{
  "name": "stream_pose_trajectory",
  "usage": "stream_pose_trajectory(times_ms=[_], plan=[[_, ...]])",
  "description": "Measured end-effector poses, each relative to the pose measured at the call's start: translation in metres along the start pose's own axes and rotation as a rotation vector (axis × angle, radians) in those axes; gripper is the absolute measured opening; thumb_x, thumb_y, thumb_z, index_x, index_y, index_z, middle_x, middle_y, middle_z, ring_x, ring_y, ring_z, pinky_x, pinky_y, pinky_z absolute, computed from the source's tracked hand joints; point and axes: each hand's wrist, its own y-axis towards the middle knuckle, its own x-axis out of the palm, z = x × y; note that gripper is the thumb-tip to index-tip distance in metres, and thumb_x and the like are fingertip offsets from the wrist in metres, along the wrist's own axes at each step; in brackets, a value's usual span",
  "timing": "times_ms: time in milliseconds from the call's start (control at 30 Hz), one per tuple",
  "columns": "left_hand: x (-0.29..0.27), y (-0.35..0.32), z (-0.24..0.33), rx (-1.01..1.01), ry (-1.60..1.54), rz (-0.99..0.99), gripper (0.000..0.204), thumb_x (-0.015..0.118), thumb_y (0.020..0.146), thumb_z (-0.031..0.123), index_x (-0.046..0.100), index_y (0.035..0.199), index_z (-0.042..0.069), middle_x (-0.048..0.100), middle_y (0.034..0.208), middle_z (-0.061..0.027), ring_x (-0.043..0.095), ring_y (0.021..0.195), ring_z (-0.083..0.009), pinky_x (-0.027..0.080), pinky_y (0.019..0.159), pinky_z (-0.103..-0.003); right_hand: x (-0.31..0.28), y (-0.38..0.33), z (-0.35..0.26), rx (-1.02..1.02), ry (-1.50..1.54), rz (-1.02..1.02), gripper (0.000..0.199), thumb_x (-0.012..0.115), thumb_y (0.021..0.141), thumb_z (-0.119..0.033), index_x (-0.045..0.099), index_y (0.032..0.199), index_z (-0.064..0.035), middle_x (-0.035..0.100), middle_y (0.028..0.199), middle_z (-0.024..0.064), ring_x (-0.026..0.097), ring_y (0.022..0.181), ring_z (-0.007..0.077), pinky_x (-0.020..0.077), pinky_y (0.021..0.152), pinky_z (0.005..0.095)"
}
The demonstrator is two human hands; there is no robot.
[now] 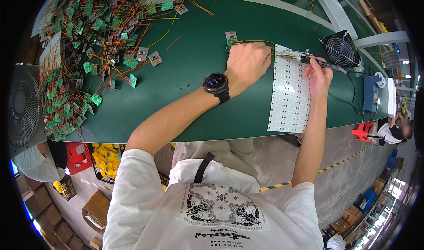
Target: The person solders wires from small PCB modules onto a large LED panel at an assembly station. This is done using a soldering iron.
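A long green desk [185, 95] curves across the view. A big heap of small green boards [84, 42] with coloured wires covers its left end. A white perforated sheet [289, 100] lies toward the right, beside a small black fan [341, 49] and a blue box [370, 93].

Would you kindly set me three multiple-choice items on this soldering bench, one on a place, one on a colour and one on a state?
1. Where is the small fan?
A. beyond the right hand
B. under the left forearm
C. on the board heap

2. What colour is the table?
A. red
B. green
C. white

3. How does the right hand stand?
A. open and flat
B. closed on the soldering iron
C. off the table

Answers:
1 A, the fan stands past the right hand.
2 B, its bare top is green.
3 B, its fingers wrap the soldering iron, whose tip points toward the left hand.
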Motion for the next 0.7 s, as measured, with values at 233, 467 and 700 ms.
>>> stream_pose_trajectory(times_ms=[233, 467, 700], plan=[[0.0008, 0.0000, -0.0010, 0.006, -0.013, 0.007, 0.006, 0.066, 0.075, 0.009, 0.067, 0.073, 0.003, 0.064, 0.071, -0.0072, 0.060, 0.058, -0.0290, 0.048, 0.052, -0.037, 0.0022, -0.0005, -0.0021, -0.001, 0.046, 0.040, 0.017, 0.066, 0.087, -0.008, 0.063, 0.098, 0.0034, 0.060, 0.065, 0.0084, 0.055, 0.051, 0.0158, 0.0385, 0.047, 0.0271], [0.0002, 0.0006, -0.0015, 0.015, -0.026, 0.022, 0.008, 0.066, 0.076, 0.009, 0.067, 0.073, 0.003, 0.063, 0.070, -0.0072, 0.060, 0.057, -0.0287, 0.047, 0.051, -0.037, 0.0000, 0.0000, -0.0010, 0.001, 0.059, 0.049, 0.019, 0.062, 0.089, -0.009, 0.063, 0.101, 0.0053, 0.060, 0.067, 0.0097, 0.054, 0.053, 0.0163, 0.0388, 0.049, 0.0262], [0.0021, 0.0016, -0.0003, 0.011, 0.009, -0.003, 0.008, 0.067, 0.078, 0.011, 0.067, 0.074, 0.004, 0.063, 0.070, -0.0064, 0.060, 0.058, -0.0276, 0.047, 0.051, -0.036, -0.0013, 0.0002, -0.0008, 0.002, 0.031, 0.034, 0.019, 0.063, 0.089, -0.009, 0.063, 0.101, 0.0049, 0.060, 0.067, 0.0090, 0.054, 0.052, 0.0156, 0.0385, 0.048, 0.0259]])
